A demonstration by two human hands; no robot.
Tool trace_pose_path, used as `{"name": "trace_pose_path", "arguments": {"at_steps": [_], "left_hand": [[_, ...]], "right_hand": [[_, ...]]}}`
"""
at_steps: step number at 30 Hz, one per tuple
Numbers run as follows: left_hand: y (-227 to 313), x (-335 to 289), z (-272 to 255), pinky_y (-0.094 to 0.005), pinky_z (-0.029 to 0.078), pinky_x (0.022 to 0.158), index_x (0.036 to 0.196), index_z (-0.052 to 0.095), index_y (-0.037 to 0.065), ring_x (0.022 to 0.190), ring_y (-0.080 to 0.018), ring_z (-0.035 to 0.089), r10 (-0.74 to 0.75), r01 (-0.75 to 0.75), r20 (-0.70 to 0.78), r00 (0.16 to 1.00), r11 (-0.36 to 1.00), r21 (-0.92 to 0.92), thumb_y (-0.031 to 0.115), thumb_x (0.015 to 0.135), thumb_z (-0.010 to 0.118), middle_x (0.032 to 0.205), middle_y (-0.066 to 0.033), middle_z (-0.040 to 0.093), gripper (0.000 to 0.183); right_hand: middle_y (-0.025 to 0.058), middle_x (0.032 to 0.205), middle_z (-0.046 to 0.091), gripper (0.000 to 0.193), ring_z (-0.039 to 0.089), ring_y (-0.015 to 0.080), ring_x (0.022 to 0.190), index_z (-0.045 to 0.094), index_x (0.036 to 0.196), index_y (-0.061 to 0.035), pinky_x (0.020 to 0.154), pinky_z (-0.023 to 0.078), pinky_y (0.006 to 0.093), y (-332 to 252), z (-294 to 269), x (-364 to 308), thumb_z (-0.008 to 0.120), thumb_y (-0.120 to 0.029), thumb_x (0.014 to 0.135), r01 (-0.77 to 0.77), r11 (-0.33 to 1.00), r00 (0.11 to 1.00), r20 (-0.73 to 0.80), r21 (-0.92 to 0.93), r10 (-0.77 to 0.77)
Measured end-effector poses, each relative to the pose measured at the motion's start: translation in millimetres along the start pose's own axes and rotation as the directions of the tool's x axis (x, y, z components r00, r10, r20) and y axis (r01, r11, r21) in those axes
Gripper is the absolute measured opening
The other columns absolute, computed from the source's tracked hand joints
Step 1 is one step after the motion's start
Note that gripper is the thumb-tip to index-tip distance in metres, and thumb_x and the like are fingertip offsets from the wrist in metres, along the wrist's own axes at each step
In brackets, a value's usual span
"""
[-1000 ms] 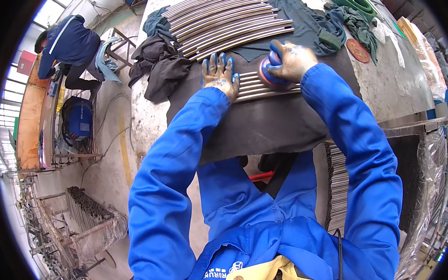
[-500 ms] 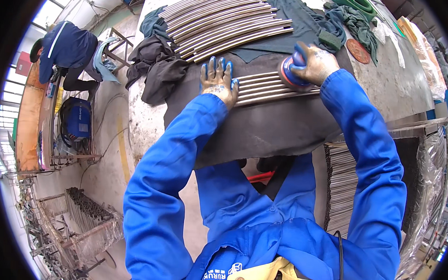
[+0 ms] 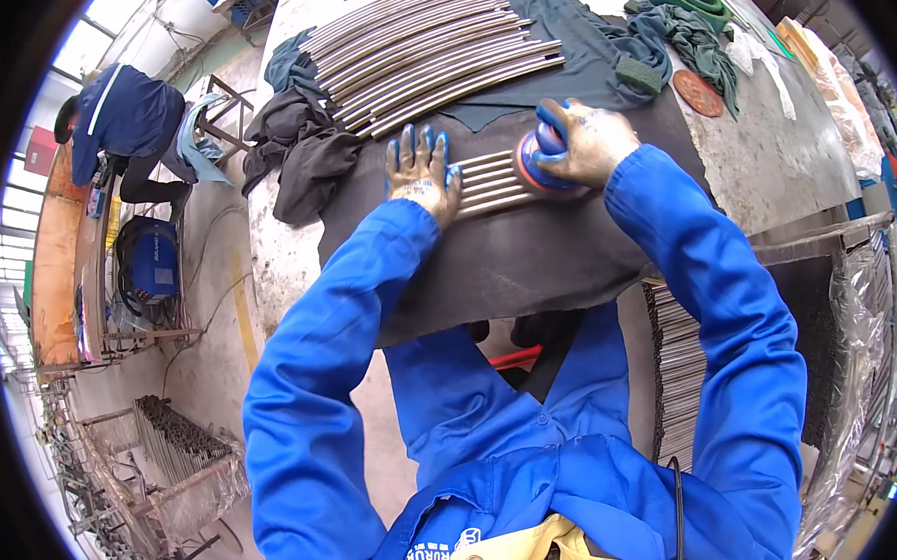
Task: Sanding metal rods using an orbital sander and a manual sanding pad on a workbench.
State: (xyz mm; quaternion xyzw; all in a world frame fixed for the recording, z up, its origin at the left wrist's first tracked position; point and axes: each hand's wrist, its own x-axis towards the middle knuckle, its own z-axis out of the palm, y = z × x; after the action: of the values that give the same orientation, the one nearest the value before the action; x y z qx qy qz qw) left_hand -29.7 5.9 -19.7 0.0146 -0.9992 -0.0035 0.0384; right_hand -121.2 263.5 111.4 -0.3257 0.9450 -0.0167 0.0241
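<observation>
My left hand (image 3: 420, 177), in a grey glove with blue fingertips, lies flat with fingers spread over the left ends of several thin metal rods (image 3: 488, 185). The rods lie side by side on a dark cloth (image 3: 525, 253) at the table's near edge. In a similar glove, my right hand (image 3: 600, 144) is closed around a round blue-and-red sander (image 3: 528, 163), which rests on the rods to the right of my left hand. The tool and hand hide the rods' right ends.
Beyond the rods lies a larger batch of metal rods (image 3: 428, 54) on green cloth. Dark rags (image 3: 298, 163) are bunched at the left; a reddish disc (image 3: 697, 93) sits right. A bin of rods (image 3: 676, 380) stands below the table. Another person (image 3: 135, 116) bends at far left.
The sander and my right hand have shifted left along the rods, closer to my left hand. My left hand stays flat on the rods. The whole view has shifted slightly.
</observation>
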Motion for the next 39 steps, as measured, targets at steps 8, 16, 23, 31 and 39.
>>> {"name": "trace_pose_path", "arguments": {"at_steps": [8,16,23,31,39], "left_hand": [[-2.3,24.6,-5.8,-0.0551,-0.006,0.118,0.154,0.027,0.005,0.15,-0.0422,0.001,-0.041,0.04,0.038,0.998,0.999,0.014,0.046,0.097,0.033,0.162,-0.0201,0.017,0.07],[1.0,-16.7,-1.2,-0.0552,0.0,0.119,0.153,0.028,0.004,0.151,-0.0416,0.004,0.082,-0.086,-0.086,0.993,0.996,-0.04,0.046,0.097,0.035,0.162,-0.0192,0.019,0.07],[-9.9,25.3,10.9,-0.0546,0.003,0.119,0.152,0.03,0.004,0.15,-0.0411,0.009,0.025,-0.025,-0.074,0.997,1.0,0.003,0.043,0.097,0.038,0.161,-0.019,0.024,0.069],[1.8,-12.2,8.1,-0.0539,0.004,0.12,0.152,0.03,0.004,0.15,-0.0418,0.012,0.186,-0.211,-0.209,0.96,0.972,-0.107,0.039,0.097,0.04,0.16,-0.0197,0.026,0.066],[-11.6,6.9,18.1,-0.0532,0.008,0.12,0.151,0.032,0.003,0.148,-0.043,0.016,0.201,-0.211,-0.274,0.941,0.978,-0.007,0.038,0.097,0.043,0.158,-0.0199,0.029,0.064]], "right_hand": [[0.0152,0.11,0.065,0.065,0.066,0.0353,0.097,0.051,0.13,-0.013,0.085,0.053,0.0418,51.4,10.4,9.7,0.07,-0.046,0.077,-0.059,0.998,0.995,-0.08,-0.026,0.057],[0.0165,0.111,0.064,0.067,0.066,0.0357,0.097,0.051,0.131,-0.0125,0.085,0.053,0.0413,56.4,-3.6,-16.7,0.07,-0.047,0.077,-0.044,0.999,0.999,0.006,0.003,0.044],[0.0207,0.116,0.064,0.07,0.066,0.038,0.099,0.049,0.136,-0.012,0.088,0.053,0.0458,72.1,7.8,15.1,0.067,-0.05,0.079,-0.093,0.996,0.995,-0.027,-0.008,0.093],[0.0181,0.114,0.063,0.073,0.065,0.0367,0.099,0.049,0.136,-0.0124,0.086,0.053,0.0411,82.3,6.3,-20.0,0.07,-0.049,0.076,-0.047,0.999,0.999,-0.028,-0.01,0.047],[0.0189,0.115,0.065,0.072,0.065,0.0381,0.101,0.048,0.137,-0.0142,0.088,0.052,0.0433,115.2,7.3,-6.8,0.066,-0.05,0.078,-0.103,0.995,0.993,-0.06,-0.006,0.103]]}}
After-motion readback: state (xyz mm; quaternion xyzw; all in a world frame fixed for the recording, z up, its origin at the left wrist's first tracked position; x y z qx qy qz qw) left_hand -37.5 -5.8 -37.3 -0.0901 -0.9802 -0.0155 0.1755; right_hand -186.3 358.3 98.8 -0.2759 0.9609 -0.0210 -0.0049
